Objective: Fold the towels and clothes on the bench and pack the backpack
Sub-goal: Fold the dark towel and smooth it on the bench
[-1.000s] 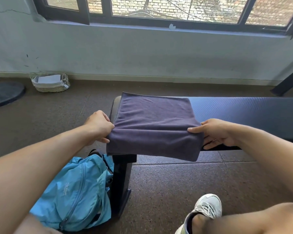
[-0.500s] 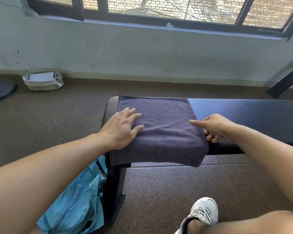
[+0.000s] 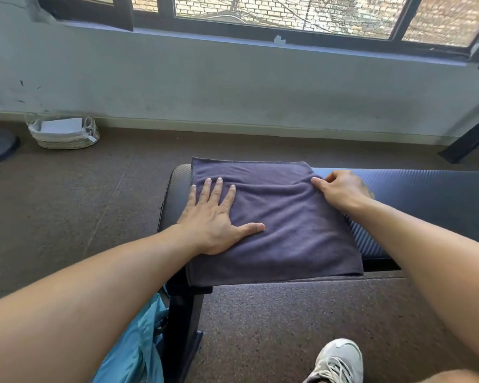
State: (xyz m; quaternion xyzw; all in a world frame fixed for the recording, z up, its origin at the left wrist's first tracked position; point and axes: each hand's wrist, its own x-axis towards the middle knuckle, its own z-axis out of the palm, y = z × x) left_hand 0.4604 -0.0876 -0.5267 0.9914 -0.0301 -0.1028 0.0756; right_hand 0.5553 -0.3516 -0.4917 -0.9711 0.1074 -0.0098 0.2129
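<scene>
Towel (image 3: 282, 217), dark grey and folded, is laid across the left end of the black bench (image 3: 426, 194). It is pressed flat by the left hand (image 3: 213, 217), fingers spread, while its right edge is pinched by the right hand (image 3: 340, 189). Blue backpack (image 3: 138, 344) is seen on the floor beside the bench leg.

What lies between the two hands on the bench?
In the head view, only wrinkled dark towel lies between the flat left hand and the right hand at its right edge.

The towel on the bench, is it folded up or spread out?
Folded. The towel lies as a thick, neat square on the bench, with the left hand flat on it.
</scene>
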